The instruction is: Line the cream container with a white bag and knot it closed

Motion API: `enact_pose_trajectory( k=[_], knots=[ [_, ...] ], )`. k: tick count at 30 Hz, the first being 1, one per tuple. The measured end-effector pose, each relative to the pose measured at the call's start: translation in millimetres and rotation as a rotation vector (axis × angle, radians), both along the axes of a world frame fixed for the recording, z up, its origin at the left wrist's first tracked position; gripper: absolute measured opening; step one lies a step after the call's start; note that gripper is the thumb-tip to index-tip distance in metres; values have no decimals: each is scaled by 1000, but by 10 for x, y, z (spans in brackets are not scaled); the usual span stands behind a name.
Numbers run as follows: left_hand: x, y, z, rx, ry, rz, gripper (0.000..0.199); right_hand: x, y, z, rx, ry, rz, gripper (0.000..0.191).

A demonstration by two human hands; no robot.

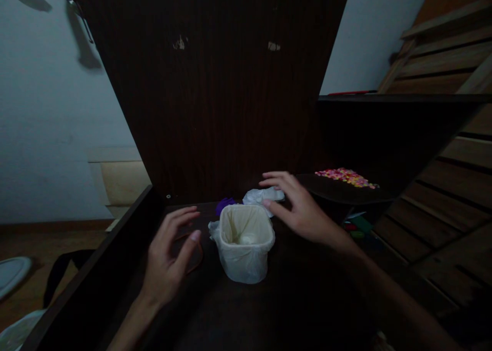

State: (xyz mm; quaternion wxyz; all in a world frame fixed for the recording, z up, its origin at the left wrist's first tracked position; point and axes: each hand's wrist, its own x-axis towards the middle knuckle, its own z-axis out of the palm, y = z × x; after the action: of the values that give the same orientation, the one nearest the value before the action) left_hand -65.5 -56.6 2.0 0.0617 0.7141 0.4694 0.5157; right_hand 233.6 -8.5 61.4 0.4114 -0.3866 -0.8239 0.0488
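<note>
A small white bin [246,261] stands upright on the dark desk, with a thin plastic bag lining it and folded over its rim. My left hand [171,259] hovers to the left of the bin, fingers apart and holding nothing. On the other side, my right hand [294,207] is raised near the bin's back right corner, its fingers spread and nothing in them. Behind the bin lie a crumpled white plastic bag [253,196] and a purple bundle [225,205]. A flat round-cornered object [198,259] lies on the desk, partly hidden by my left hand.
A dark panel [230,110] rises at the back of the desk [230,315]. Many small colourful pieces [348,178] lie on a corner shelf at the right, below a higher shelf [400,99]. A raised board [92,269] edges the desk's left side. Wooden slats [442,187] stand far right.
</note>
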Motion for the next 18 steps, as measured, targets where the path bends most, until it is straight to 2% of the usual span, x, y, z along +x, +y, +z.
enact_pose_trajectory(
  k=[2, 4, 7, 9, 12, 18],
  knots=[
    [122, 90, -194, -117, 63, -97, 36, -112, 118, -202, -183, -208, 57, 50],
    [219, 159, -378, -208, 118, -163, 43, -184, 182, -371, -291, -333, 98, 58],
    [292, 212, -556, -287, 178, -245, 43, -238, 203, -510, -354, -442, 134, 49],
    [304, 221, -603, -313, 196, -268, 40, -250, 201, -545, -363, -481, 139, 41],
    [293, 225, -618, -307, 196, -280, 43, -234, 214, -566, -366, -457, 124, 39],
    [229, 247, -670, -273, 186, -260, 75, -71, 280, -567, -472, -279, 8, 62]
  ],
)
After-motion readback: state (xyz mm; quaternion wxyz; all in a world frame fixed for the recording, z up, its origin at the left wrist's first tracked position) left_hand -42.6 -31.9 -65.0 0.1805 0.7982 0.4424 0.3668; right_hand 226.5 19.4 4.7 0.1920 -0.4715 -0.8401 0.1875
